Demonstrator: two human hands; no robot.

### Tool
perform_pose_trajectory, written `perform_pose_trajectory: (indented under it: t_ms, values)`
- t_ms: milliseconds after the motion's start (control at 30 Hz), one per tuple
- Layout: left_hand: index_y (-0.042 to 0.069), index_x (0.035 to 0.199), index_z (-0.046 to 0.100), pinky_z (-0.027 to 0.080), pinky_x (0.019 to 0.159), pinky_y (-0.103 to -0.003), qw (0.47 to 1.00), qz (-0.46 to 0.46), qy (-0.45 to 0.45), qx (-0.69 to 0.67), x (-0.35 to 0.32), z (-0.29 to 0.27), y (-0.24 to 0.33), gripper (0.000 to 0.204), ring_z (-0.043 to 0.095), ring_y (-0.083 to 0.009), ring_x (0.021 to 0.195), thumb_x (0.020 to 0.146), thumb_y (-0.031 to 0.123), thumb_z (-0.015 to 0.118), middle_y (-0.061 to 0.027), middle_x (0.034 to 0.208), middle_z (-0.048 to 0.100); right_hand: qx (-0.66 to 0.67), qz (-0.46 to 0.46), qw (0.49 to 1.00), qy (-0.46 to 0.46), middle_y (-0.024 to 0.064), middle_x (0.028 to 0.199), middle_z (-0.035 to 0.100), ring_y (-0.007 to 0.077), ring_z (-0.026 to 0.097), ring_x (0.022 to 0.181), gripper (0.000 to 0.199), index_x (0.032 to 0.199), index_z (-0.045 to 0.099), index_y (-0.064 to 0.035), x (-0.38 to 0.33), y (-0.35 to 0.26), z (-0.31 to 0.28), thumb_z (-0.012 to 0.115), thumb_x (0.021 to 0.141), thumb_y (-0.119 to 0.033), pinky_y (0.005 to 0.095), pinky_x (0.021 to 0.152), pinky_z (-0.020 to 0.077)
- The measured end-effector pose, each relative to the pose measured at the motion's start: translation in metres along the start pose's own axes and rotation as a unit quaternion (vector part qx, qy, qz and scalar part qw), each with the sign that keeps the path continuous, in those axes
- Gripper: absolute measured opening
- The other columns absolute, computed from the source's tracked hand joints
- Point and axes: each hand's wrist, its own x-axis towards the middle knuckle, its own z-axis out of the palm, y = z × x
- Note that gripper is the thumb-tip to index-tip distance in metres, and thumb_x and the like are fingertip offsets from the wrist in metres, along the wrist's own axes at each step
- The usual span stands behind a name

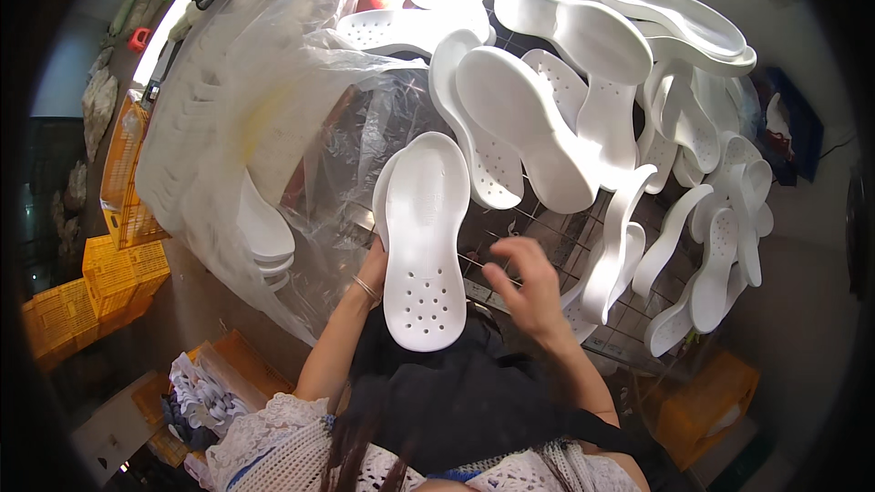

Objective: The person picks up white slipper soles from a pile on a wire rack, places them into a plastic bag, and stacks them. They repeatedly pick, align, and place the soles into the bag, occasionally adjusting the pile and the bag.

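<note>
Gripping a white sole (425,228) in the left hand (375,264), with a second sole (387,191) directly behind it, above black clothing (437,392) and perforated end toward the body, fingers mostly hidden at the left edge. Holding the right hand (533,287) empty just beside it, with fingers (516,251) parted and loosely curled. Facing loose white soles (529,128) scattered over a gridded surface (625,314), with a clear plastic bag (264,109) of stacked soles to the left and yellow crates (126,273) farther out.
</note>
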Motion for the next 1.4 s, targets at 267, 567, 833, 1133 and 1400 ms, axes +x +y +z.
perform_pose_trajectory:
  t_ms: [267, 567, 833, 1133, 1400]
  values:
    - [0.000, 0.138, 0.038, 0.054, 0.085, -0.034, 0.992, -0.034, 0.012, -0.124, -0.027, -0.053, -0.005, 0.057, 0.063, -0.0205, 0.102, 0.090, 0.020, 0.061, -0.0122, 0.121, 0.059, -0.152, 0.234, 0.958, 0.070, 0.0208, 0.103, 0.064, 0.0339, 0.064, 0.095, 0.073, 0.129, 0.051, -0.0047, 0.145, 0.047, -0.046, 0.080, 0.063, -0.021, 0.0404, 0.079, 0.0517]
    - [0.000, 0.142, 0.033, 0.046, 0.095, -0.035, 0.895, 0.215, 0.204, 0.332, -0.056, -0.094, 0.073, 0.073, 0.057, -0.0270, 0.113, 0.085, 0.025, 0.071, -0.0174, 0.126, 0.057, -0.119, 0.024, 0.988, -0.096, 0.0215, 0.080, 0.064, 0.0419, 0.064, 0.074, 0.043, 0.090, 0.051, 0.0009, 0.101, -0.040, 0.111, 0.070, 0.083, -0.038, 0.0488, 0.065, 0.0487]
    - [0.002, 0.152, 0.010, 0.024, 0.114, -0.034, 0.953, 0.164, 0.131, 0.219, -0.049, -0.087, 0.072, 0.066, 0.026, -0.0266, 0.141, 0.101, 0.030, 0.042, -0.0173, 0.152, 0.027, -0.070, 0.015, 0.975, -0.210, 0.0240, 0.069, 0.062, 0.0443, 0.062, 0.068, 0.042, 0.086, 0.055, 0.0018, 0.128, -0.045, 0.126, 0.063, 0.089, -0.039, 0.0498, 0.064, 0.0466]
    - [0.002, 0.150, 0.013, 0.031, 0.110, -0.042, 0.833, 0.341, 0.325, 0.290, -0.051, -0.145, 0.187, 0.064, 0.035, -0.0388, 0.135, 0.095, 0.015, 0.043, -0.0274, 0.148, 0.028, -0.104, -0.075, 0.962, -0.241, 0.0251, 0.093, 0.064, 0.0417, 0.062, 0.089, 0.050, 0.107, 0.056, 0.0006, 0.312, -0.131, 0.228, 0.058, 0.089, -0.046, 0.0488, 0.079, 0.0475]
    - [0.013, 0.148, 0.027, 0.040, 0.103, -0.045, 0.432, 0.322, 0.484, 0.690, 0.009, -0.252, 0.259, 0.073, 0.040, -0.0421, 0.129, 0.083, 0.001, 0.057, -0.0305, 0.137, 0.039, -0.196, -0.190, 0.959, -0.082, 0.0281, 0.155, 0.007, 0.0483, 0.007, 0.142, 0.092, 0.150, 0.028, -0.0167, 0.252, -0.135, 0.303, 0.057, 0.079, -0.067, 0.0678, 0.109, 0.0059]
